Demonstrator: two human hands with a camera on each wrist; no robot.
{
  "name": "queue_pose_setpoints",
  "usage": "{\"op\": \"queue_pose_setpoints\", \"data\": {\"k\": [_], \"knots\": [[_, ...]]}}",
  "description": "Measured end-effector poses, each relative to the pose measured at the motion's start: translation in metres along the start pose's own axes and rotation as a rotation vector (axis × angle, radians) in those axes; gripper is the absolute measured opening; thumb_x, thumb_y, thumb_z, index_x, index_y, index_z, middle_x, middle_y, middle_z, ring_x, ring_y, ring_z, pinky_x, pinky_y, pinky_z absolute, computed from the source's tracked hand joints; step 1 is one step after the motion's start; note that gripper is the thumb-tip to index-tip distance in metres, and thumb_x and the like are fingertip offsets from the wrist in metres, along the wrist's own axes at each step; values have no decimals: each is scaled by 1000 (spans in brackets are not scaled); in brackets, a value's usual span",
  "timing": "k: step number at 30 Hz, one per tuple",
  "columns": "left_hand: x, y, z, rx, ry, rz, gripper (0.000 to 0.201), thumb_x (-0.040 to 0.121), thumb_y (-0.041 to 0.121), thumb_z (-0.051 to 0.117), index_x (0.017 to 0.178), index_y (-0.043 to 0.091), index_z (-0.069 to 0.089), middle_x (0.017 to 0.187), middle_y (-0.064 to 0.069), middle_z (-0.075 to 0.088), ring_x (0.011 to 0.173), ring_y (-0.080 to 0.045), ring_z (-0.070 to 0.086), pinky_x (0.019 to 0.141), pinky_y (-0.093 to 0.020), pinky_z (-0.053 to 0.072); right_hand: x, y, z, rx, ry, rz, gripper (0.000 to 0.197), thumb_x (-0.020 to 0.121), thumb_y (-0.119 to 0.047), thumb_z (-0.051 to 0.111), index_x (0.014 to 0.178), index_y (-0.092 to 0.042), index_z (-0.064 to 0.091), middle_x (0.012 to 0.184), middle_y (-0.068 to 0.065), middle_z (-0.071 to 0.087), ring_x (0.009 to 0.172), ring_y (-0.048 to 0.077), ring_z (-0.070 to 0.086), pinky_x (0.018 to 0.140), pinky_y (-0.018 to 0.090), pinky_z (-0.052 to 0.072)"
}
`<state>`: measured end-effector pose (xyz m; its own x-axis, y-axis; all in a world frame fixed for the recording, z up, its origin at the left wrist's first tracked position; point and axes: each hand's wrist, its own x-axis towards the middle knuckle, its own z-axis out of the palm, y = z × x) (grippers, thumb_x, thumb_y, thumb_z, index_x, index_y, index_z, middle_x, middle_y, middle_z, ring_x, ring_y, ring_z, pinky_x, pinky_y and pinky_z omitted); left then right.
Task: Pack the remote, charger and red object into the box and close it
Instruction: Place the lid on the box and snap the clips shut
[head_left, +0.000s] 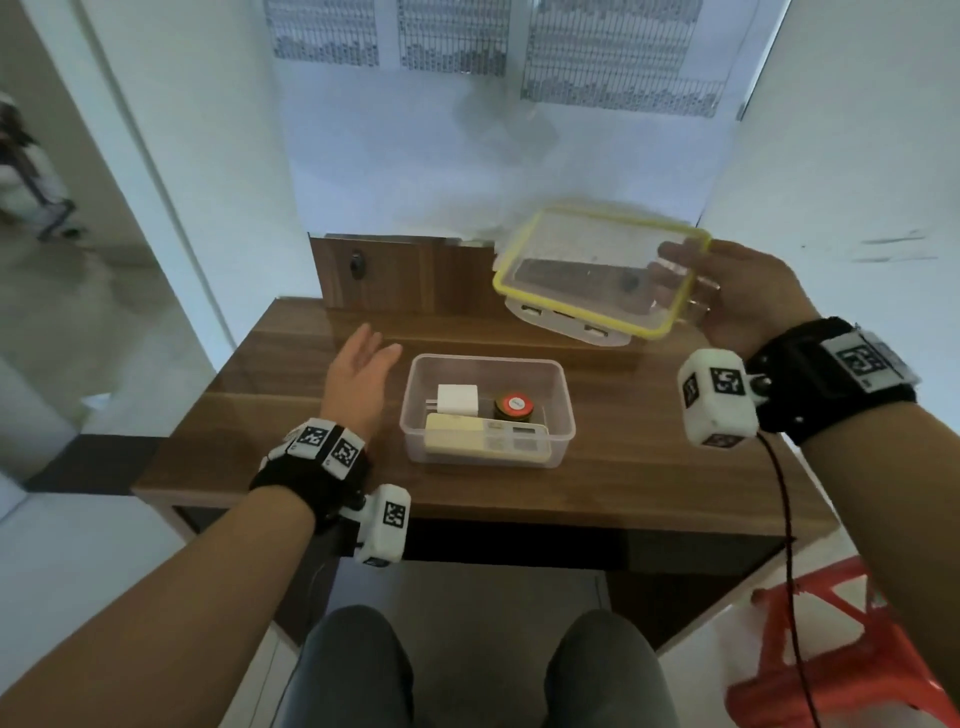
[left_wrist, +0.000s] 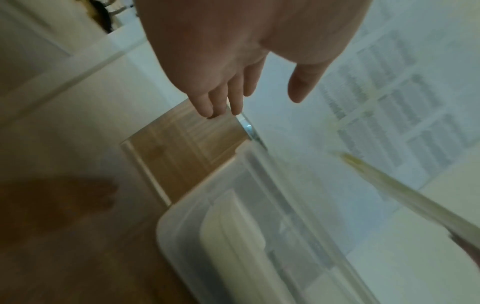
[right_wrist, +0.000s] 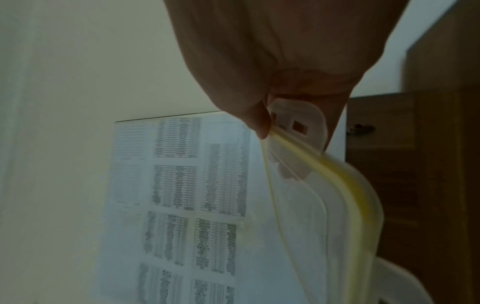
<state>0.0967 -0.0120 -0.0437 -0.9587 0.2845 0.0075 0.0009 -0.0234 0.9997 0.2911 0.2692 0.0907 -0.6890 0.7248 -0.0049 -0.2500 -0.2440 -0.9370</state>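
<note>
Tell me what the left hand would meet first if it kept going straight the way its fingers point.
Probably the desk's raised back panel: the left hand, open beside the box, points toward it over bare tabletop. Depth is unclear.

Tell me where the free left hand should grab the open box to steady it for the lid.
Probably the box's short left wall, approached from the left at table level. The left hand hovers open right beside that wall, and the lid in the right hand would come down from above right, so the rim must stay clear. Thumb outside the wall, not over it; the remote lies close inside.
</note>
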Motion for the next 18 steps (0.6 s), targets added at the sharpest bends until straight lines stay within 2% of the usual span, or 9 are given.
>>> {"op": "queue_pose_setpoints", "data": {"k": [2,4,6,7,9,11,13,15,18], "knots": [[1,11,-1,78,33,74,39,95,23,61,134,17,59,120,4,69,110,-13,64,101,-33,47,4,15,11,44,-37,98,14,91,-2,60,104,-6,59,99,11,73,79,23,74,57,27,58],[2,21,-1,86,50,87,26,97,23,58,121,15,67,98,1,75,88,-13,71,80,-28,57,6,35,20,46,-106,202,14,96,-6,52,108,-5,60,100,12,71,74,19,74,52,24,56],[4,31,-2,-41,15,-18,24,99,27,56,115,12,66,91,-5,76,73,-16,70,59,-24,55,6,55,24,40,-123,304,23,98,-9,48,117,-2,59,101,11,71,71,17,75,51,24,57],[4,35,-2,-108,-13,-88,24,98,29,57,111,12,66,88,-8,76,70,-18,70,57,-26,54,5,63,24,54,-126,349,26,98,-9,47,120,0,58,98,11,73,72,17,75,51,24,57],[6,37,-6,-155,-66,-186,18,96,27,62,106,14,67,83,-7,76,70,-20,69,58,-30,54,2,75,25,66,-144,413,27,99,-10,47,120,1,59,96,12,75,75,19,75,54,26,59],[7,33,-9,-84,-139,-208,16,92,16,67,108,14,70,78,-5,76,67,-17,68,59,-29,54,3,85,23,-31,-165,410,26,98,-11,47,116,0,62,97,15,74,73,19,74,57,27,60],[5,32,-13,-14,-214,-220,19,91,10,67,108,14,72,76,-5,75,64,-15,66,61,-30,56,7,93,21,-354,-137,300,25,97,-17,52,112,-4,67,90,14,72,65,17,69,59,26,57],[3,32,-15,42,-247,-232,16,92,7,65,104,14,73,72,-5,74,63,-14,66,62,-30,57,12,96,18,-714,-112,179,23,93,-26,60,108,-12,70,76,7,67,54,14,58,52,25,50],[6,28,-20,210,-236,-173,15,92,6,65,103,12,72,70,-5,74,60,-14,67,63,-30,57,15,97,17,-832,-194,208,24,88,-22,67,112,-20,64,75,5,66,54,14,55,51,27,46]]}}
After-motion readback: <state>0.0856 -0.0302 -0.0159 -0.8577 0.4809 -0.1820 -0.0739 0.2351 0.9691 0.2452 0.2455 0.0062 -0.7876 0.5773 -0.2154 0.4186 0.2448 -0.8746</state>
